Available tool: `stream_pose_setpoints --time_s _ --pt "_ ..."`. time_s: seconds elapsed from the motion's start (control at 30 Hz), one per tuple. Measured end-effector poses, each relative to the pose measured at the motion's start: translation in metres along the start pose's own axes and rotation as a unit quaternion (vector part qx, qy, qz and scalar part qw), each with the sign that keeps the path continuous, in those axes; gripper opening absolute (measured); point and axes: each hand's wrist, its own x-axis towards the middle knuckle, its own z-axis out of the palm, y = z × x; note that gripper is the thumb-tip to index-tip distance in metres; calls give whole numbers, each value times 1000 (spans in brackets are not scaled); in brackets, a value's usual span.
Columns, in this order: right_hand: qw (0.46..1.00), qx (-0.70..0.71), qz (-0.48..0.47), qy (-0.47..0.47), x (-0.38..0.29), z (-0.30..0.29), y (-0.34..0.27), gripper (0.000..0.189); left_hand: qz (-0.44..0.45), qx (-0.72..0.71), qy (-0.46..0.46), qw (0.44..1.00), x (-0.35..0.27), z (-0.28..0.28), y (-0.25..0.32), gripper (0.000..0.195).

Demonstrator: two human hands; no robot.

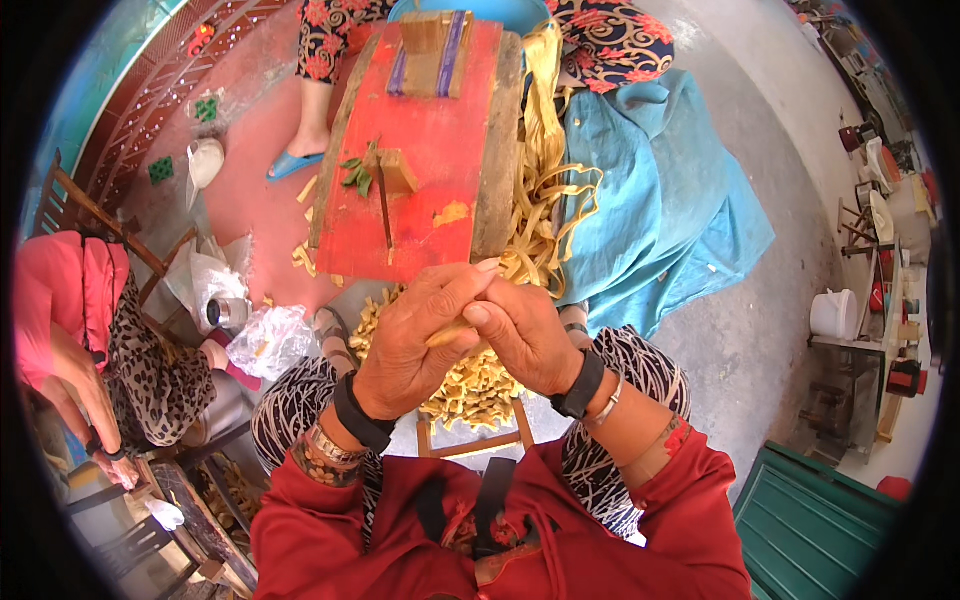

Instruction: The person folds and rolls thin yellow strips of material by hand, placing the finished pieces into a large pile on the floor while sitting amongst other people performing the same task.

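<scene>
My left hand point(420, 337) and my right hand point(529, 334) meet in front of me, fingers curled together. Between them shows part of a yellowish strip point(450, 331), pinched under the left thumb; the rest is hidden by the fingers. Right below the hands lies a heap of short, knotted-looking yellow pieces point(472, 394). Just beyond them, long flat yellow strips point(541, 135) drape down the right side of a red-painted board point(442, 142) and coil near my fingertips. What the strips are made of, I cannot tell.
A thin upright blade point(384, 210) and a wooden block point(395, 171) stand on the board beside green leaves point(361, 180). Blue cloth point(652, 202) spreads at right. Opposite sits a person in patterned trousers point(622, 41); another person's hands point(112, 465) are at left, near plastic bags point(274, 341).
</scene>
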Motion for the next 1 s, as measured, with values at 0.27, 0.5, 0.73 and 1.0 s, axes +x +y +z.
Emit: stream_pose_setpoints --time_s 0.27,0.5,0.73,1.0 --pt "997 -2 31 75 -9 10 6 48 -216 -396 -12 892 -23 -2 1 49" --pt "996 -91 16 -11 -16 -4 7 31 -213 -560 -16 800 -29 -16 -5 49" --pt "992 -127 13 10 -17 -6 2 20 -231 -586 96 770 -37 -41 -8 50" --pt "992 -113 49 17 -20 -8 5 19 -322 -308 110 888 -26 -20 -9 35"
